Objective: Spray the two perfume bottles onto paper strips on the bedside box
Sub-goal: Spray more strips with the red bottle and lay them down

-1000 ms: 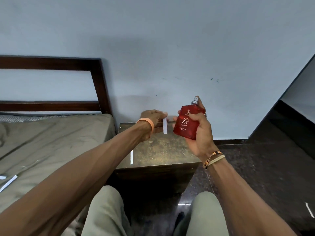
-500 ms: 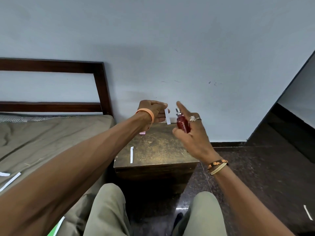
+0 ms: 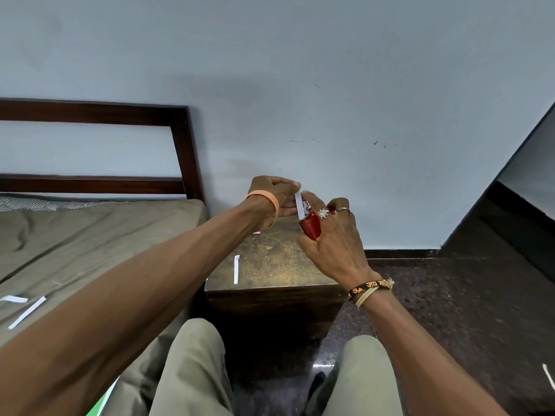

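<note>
My left hand [image 3: 274, 195] pinches a white paper strip [image 3: 299, 204] upright above the back of the brown bedside box [image 3: 279, 267]. My right hand [image 3: 333, 235] grips a red perfume bottle [image 3: 310, 225], with the forefinger on its silver sprayer right beside the strip. Another white strip [image 3: 236, 269] lies flat on the box's left side. A small pink thing [image 3: 256, 232] shows under my left wrist; what it is I cannot tell. A second bottle is not visible.
A bed [image 3: 75, 250] with an olive cover and dark wooden headboard [image 3: 183, 151] stands left of the box, with loose paper strips [image 3: 27, 312] on it. A pale wall is behind. The dark speckled floor [image 3: 450, 310] lies to the right, with one strip [image 3: 549, 381] on it.
My right hand turned the red bottle edge-on and brought its sprayer up close to the strip. My left hand raised the strip slightly.
</note>
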{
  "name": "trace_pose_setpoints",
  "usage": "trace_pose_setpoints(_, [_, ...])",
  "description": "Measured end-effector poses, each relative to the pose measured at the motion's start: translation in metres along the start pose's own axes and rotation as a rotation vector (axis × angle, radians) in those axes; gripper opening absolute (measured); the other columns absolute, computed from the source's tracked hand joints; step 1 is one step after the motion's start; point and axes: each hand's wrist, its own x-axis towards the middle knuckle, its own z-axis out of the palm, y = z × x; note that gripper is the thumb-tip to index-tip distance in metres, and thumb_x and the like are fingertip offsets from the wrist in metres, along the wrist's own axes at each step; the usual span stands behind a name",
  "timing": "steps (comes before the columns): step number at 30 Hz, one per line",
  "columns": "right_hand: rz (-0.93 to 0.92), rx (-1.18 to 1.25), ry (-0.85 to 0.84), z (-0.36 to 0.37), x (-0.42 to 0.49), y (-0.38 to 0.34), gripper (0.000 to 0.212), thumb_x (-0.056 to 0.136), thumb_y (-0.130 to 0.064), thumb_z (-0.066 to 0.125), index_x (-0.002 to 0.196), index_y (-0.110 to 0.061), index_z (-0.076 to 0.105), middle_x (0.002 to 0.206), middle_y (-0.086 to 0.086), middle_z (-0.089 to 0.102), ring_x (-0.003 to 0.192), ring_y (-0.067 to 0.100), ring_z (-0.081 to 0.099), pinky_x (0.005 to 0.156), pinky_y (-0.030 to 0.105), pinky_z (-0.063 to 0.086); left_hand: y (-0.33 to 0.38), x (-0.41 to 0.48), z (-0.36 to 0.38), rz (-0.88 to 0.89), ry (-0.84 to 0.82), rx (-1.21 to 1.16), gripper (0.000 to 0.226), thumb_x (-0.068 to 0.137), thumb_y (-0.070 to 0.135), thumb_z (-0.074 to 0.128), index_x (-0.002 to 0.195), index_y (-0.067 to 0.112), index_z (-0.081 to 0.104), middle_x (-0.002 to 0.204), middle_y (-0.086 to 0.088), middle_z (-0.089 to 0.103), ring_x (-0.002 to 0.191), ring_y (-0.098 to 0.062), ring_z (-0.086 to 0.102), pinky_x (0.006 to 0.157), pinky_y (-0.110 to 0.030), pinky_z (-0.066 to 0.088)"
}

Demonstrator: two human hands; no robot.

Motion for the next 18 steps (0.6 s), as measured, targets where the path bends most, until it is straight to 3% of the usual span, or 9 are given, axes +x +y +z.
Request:
trace_pose_setpoints(5, [-0.005, -0.021, -0.012, 0.007, -0.001, 0.002, 0.074, 0.078, -0.046, 0.059, 0.142, -0.049, 0.022, 0.114, 0.005, 0.037, 0.099, 0.027, 0.048, 0.081, 0.044, 0.055, -0.004, 0.002, 0.002, 0.0, 0.001, 0.0, 0.007, 0.083, -0.001, 0.068, 0.086, 0.0, 0.062, 0.071, -0.019, 0.068, 0.057, -0.025, 0.07, 0.049, -0.034, 0.056])
trace_pose_setpoints(9, [0.014, 0.006, -0.002, 0.013, -0.007, 0.005, 0.076, 0.073, -0.052, 0.05, 0.144, -0.05, 0.023, 0.113, 0.003, 0.037, 0.1, 0.024, 0.048, 0.081, 0.037, 0.053, -0.003, 0.005, -0.001, 0.004, 0.008, -0.007, 0.007, 0.084, -0.001, 0.068, 0.084, 0.0, 0.061, 0.073, -0.021, 0.069, 0.063, -0.028, 0.072, 0.053, -0.038, 0.058])
trace_pose_setpoints(13, [0.022, 0.025, -0.002, 0.011, -0.003, 0.004, 0.074, 0.073, -0.047, 0.057, 0.14, -0.051, 0.026, 0.113, 0.002, 0.035, 0.101, 0.026, 0.049, 0.081, 0.041, 0.054, -0.007, 0.006, -0.003, -0.015, 0.009, -0.001, 0.009, 0.083, -0.001, 0.068, 0.089, -0.001, 0.061, 0.073, -0.021, 0.07, 0.063, -0.029, 0.072, 0.054, -0.038, 0.058])
trace_pose_setpoints(18, [0.026, 0.083, 0.052, 0.007, 0.012, -0.001, 0.074, 0.071, -0.04, 0.058, 0.135, -0.054, 0.023, 0.106, -0.003, 0.027, 0.091, 0.025, 0.048, 0.068, 0.033, 0.048, -0.008, 0.005, -0.001, -0.033, 0.009, -0.009, 0.008, 0.083, -0.003, 0.067, 0.086, 0.001, 0.061, 0.072, -0.018, 0.069, 0.058, -0.026, 0.07, 0.051, -0.034, 0.057])
